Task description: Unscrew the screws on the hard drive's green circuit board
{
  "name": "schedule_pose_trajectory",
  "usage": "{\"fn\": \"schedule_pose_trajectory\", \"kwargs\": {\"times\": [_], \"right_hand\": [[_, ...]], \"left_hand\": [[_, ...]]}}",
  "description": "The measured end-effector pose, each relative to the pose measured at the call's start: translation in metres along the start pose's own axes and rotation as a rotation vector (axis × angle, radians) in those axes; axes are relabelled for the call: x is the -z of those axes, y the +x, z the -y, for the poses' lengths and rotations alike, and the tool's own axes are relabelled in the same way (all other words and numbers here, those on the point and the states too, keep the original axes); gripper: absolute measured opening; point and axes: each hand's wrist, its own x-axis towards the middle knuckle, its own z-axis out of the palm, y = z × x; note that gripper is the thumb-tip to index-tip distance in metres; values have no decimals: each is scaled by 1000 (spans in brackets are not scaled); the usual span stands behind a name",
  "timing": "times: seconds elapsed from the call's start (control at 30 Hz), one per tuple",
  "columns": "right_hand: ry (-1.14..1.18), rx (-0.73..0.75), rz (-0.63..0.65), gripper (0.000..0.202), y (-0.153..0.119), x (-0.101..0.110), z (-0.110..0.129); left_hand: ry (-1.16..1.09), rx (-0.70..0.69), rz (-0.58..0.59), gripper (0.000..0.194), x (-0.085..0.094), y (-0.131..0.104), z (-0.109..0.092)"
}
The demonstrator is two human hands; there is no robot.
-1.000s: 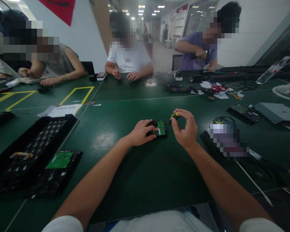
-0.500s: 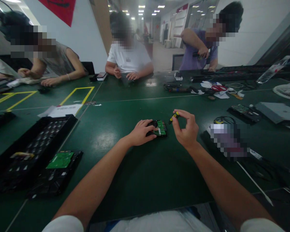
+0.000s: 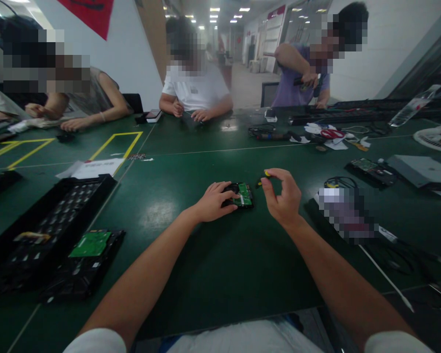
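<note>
A small hard drive (image 3: pixel 246 195) with a green circuit board lies on the dark green table in front of me. My left hand (image 3: pixel 217 201) rests over its left part, thumb along the near edge and fingers across the board and far side. Just right of the drive, my right hand (image 3: pixel 282 193) pinches a short black and yellow screwdriver (image 3: pixel 263 179) between thumb and forefinger. Its dark end points down and left, apart from the drive. My fingers cover part of the screwdriver.
At left stand a long black slotted tray (image 3: pixel 64 208) and a larger black drive (image 3: pixel 91 245) with a green board. To the right are a blurred-out device (image 3: pixel 347 215) with cables, another drive (image 3: pixel 372 171) and a grey box (image 3: pixel 422 171). Several people sit across the table.
The screwdriver has turned a little in my right fingers, showing less yellow. My left hand and the hard drive stay in place.
</note>
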Motion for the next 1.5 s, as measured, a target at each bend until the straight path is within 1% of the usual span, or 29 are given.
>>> {"fn": "schedule_pose_trajectory", "kwargs": {"times": [0.13, 0.33, 0.47, 0.63, 0.77, 0.87, 0.97, 1.13, 1.3, 1.4, 1.5], "right_hand": [[-25, 25, 21, 27, 1, 1, 1], [-9, -19, -12, 28, -1, -1, 0], [-48, 41, 13, 29, -1, 1, -1], [3, 66, 57, 39, 0, 1, 1], [2, 24, 31, 36, -1, -1, 0], [-8, 44, 1, 34, -1, -1, -2], [4, 65, 10, 34, -1, -1, -1], [21, 6, 17, 33, 0, 0, 2], [-10, 57, 39, 35, 1, 1, 2], [-12, 66, 19, 34, 1, 0, 2], [-2, 33, -11, 32, 0, -1, 1]], "left_hand": [[-4, -2, 2, 39, 0, 0, 0], [-1, 5, 2, 39, 0, 0, -1], [-1, 0, 2, 40, 1, 0, 0], [12, -7, -2, 40, -1, 1, 0], [18, -14, -3, 40, -1, 1, 1], [18, -11, 3, 40, -1, 1, 1], [8, -7, 2, 39, 0, 0, 0], [-2, -3, -7, 39, -1, 0, 0], [14, -11, 5, 40, -1, 0, 1], [14, -14, 3, 40, -1, 0, 1], [6, -10, -3, 39, 0, 0, 0]]}}
